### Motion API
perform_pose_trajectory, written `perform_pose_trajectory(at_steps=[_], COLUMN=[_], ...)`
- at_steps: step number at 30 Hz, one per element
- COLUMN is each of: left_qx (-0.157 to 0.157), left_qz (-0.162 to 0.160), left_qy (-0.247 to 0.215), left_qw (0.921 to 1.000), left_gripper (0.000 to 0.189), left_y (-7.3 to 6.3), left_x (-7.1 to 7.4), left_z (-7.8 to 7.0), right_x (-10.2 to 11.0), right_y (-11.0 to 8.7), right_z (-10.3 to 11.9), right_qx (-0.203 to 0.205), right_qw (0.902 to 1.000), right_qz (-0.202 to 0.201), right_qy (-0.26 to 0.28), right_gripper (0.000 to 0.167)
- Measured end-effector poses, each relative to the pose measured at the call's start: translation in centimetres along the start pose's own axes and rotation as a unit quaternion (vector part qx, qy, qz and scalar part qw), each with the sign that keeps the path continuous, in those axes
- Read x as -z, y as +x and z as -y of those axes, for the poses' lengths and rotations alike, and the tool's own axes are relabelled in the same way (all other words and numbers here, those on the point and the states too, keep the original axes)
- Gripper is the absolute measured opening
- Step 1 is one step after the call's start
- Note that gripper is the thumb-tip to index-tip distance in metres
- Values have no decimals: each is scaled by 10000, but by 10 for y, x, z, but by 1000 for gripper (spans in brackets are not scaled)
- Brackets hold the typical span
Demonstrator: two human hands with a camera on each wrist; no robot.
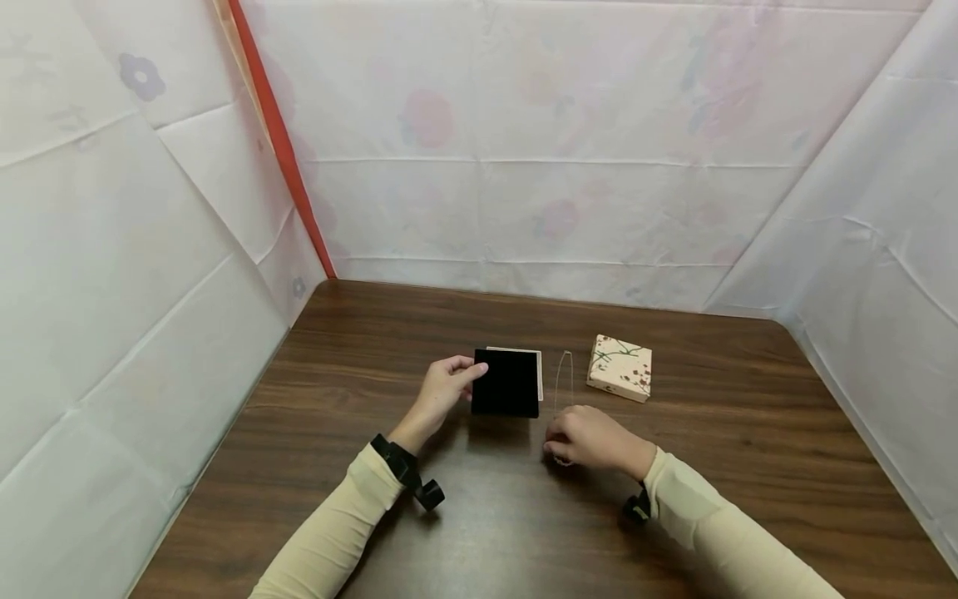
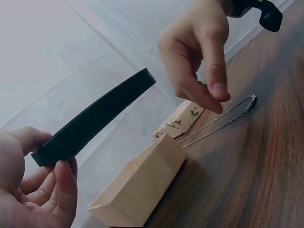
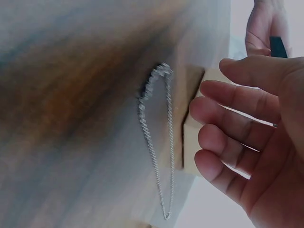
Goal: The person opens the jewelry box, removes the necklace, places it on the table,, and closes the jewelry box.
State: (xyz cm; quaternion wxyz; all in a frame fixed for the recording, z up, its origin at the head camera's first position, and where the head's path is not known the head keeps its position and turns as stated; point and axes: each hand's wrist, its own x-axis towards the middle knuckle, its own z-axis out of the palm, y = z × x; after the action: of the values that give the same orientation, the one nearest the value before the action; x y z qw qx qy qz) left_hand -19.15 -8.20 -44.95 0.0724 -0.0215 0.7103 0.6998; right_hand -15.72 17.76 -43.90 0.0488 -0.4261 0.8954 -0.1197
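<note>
My left hand (image 1: pixel 441 393) pinches a square black foam pad (image 1: pixel 506 383) by its left edge, thumb on top. In the left wrist view the pad (image 2: pixel 95 118) is held up, tilted and slightly bent. Below and behind it stands a cream open box base (image 2: pixel 142 180), mostly covered by the pad in the head view. A thin silver chain necklace (image 3: pixel 170 128) lies in a long loop on the table, right of the box base. Over its near end hovers my right hand (image 1: pixel 595 439), fingers loosely bent, holding nothing in the right wrist view.
A cream box lid (image 1: pixel 621 366) with a branch and flower print lies right of the necklace. All of these are on a dark wooden table (image 1: pixel 359 333). White patterned sheeting (image 1: pixel 584 125) stands behind the table and along both sides.
</note>
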Motion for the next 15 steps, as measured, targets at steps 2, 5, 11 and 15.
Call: perform_pose_trajectory(at_steps=[2,5,11,15], left_qx=[-7,8,17,9], left_qz=[-15,-34,9,21], left_qy=[-9,-24,3,21], left_qw=[10000,10000,10000,10000], left_gripper=[23,23,25,24], left_y=[0,0,-1,-1], left_x=[0,1,1,1], left_z=[0,0,1,0], right_x=[3,7,14,18], right_y=[2,4,11,15], right_z=[-1,-3,-6,-8], right_qx=[-48,-150,-204,-130], right_qw=[10000,9996,9982,9969], right_qz=[-77,-201,-528,-717], right_qy=[19,100,210,293], right_gripper=[10,10,11,13])
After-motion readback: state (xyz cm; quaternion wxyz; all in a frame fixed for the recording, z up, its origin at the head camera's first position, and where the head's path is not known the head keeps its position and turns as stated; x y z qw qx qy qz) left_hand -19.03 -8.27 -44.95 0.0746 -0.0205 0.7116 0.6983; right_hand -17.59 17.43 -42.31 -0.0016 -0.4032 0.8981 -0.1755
